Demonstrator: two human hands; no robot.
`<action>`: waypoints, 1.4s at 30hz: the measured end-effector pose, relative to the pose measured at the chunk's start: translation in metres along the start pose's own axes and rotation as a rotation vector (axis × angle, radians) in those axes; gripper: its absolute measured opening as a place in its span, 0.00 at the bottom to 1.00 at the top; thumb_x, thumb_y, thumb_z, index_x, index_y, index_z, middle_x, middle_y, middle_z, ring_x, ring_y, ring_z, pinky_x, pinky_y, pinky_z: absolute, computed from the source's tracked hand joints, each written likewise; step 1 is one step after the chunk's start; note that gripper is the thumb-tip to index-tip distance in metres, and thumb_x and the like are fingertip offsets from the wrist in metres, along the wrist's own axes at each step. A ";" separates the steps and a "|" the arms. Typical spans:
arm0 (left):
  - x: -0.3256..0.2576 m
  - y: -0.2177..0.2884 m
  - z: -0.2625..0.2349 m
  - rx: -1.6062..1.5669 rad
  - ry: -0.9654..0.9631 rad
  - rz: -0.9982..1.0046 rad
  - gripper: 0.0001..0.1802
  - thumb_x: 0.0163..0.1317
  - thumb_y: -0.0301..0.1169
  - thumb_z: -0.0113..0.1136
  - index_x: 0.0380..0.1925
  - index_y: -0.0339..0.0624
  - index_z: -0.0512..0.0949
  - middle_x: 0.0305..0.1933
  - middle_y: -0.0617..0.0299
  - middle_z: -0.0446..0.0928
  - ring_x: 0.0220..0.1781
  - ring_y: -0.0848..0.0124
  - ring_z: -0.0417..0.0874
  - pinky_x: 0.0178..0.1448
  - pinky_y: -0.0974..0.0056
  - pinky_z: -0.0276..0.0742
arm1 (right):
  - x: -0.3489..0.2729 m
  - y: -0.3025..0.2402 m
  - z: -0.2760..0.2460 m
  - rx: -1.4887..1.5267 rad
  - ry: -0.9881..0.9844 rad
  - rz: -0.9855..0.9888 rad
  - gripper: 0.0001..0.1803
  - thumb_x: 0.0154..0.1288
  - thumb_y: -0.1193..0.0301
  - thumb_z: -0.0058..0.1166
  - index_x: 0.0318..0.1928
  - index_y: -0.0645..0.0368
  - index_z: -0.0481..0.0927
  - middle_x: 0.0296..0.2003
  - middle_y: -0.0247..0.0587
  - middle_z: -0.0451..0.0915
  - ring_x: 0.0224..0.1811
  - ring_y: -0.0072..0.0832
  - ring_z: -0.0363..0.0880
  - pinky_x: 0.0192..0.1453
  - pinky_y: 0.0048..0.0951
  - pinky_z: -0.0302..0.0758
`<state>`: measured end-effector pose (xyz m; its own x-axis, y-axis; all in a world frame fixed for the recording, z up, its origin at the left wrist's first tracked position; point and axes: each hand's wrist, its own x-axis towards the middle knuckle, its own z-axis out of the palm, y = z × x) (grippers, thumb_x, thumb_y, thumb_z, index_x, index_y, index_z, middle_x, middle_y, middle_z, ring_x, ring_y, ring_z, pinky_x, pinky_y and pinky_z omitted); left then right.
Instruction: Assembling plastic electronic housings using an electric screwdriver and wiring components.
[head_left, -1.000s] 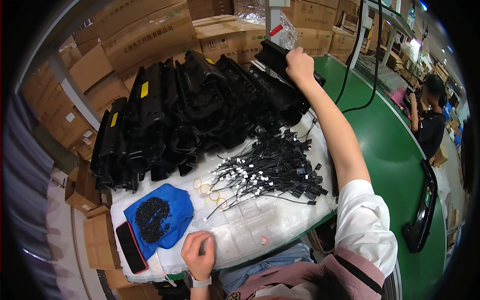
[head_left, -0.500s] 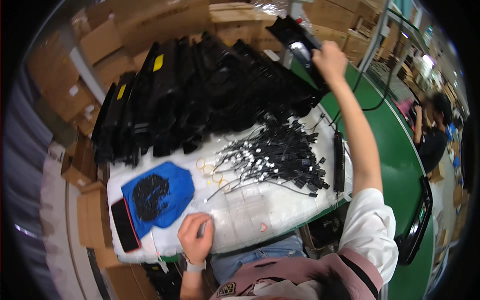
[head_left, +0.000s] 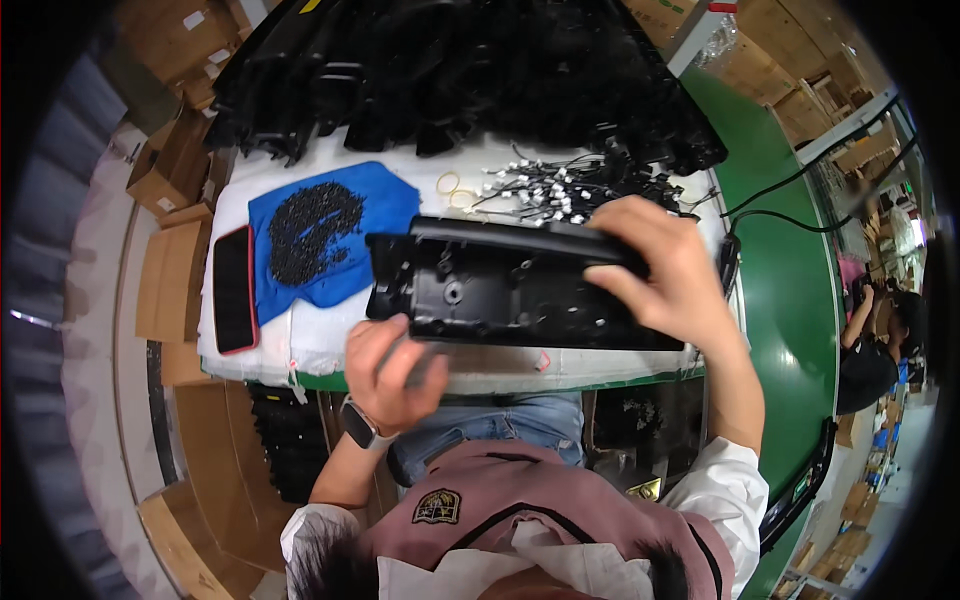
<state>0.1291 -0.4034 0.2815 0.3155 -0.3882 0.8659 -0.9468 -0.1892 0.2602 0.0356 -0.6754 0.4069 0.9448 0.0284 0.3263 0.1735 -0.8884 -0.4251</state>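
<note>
A long black plastic housing (head_left: 480,290) is held level above the near part of the white-covered table, its ribbed hollow side facing me. My right hand (head_left: 665,275) grips its right end, thumb inside the hollow and fingers over the far edge. At the lower left corner of the housing is my left hand (head_left: 390,375), fingers curled and partly smeared by motion; whether it holds anything small cannot be made out. Beyond the housing lies a heap of black cables with white connectors (head_left: 545,190). Left of it, small black pieces (head_left: 310,225) are spread on a blue cloth (head_left: 390,190).
More black housings (head_left: 450,80) are piled at the far side of the table. A phone with a red edge (head_left: 235,290) lies at the left. Yellowish rings (head_left: 449,183) lie near the cables. A green surface (head_left: 780,300) runs along the right; a person (head_left: 880,350) works beyond it.
My right hand has brought the black housing from the far right pile down in front of me. My left hand has moved up to its left end. The view has tilted nearer to me.
</note>
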 end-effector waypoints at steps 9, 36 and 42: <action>-0.010 -0.101 -0.074 0.907 -0.230 -0.598 0.34 0.56 0.43 0.64 0.56 0.31 0.68 0.62 0.40 0.65 0.65 0.44 0.64 0.65 0.46 0.62 | 0.016 0.023 0.062 0.013 -0.164 0.054 0.23 0.48 0.72 0.66 0.47 0.63 0.78 0.45 0.46 0.79 0.47 0.47 0.79 0.50 0.36 0.76; -0.002 -0.143 -0.087 0.851 -0.222 -0.759 0.30 0.47 0.43 0.68 0.48 0.43 0.71 0.39 0.49 0.80 0.43 0.50 0.77 0.45 0.53 0.75 | -0.022 -0.042 0.093 -0.169 0.009 -0.113 0.24 0.48 0.66 0.67 0.46 0.61 0.79 0.53 0.52 0.73 0.61 0.51 0.70 0.61 0.50 0.68; -0.007 -0.139 -0.099 0.756 -0.223 -0.742 0.46 0.45 0.46 0.71 0.61 0.32 0.63 0.39 0.44 0.80 0.42 0.47 0.76 0.46 0.53 0.75 | -0.027 -0.045 0.100 -0.200 0.032 -0.103 0.19 0.46 0.73 0.67 0.42 0.59 0.80 0.51 0.50 0.74 0.58 0.51 0.72 0.58 0.46 0.71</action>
<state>0.2518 -0.2847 0.2813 0.8707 -0.0886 0.4837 -0.2554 -0.9221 0.2907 0.0302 -0.5907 0.3332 0.9152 0.1118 0.3873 0.2068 -0.9549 -0.2131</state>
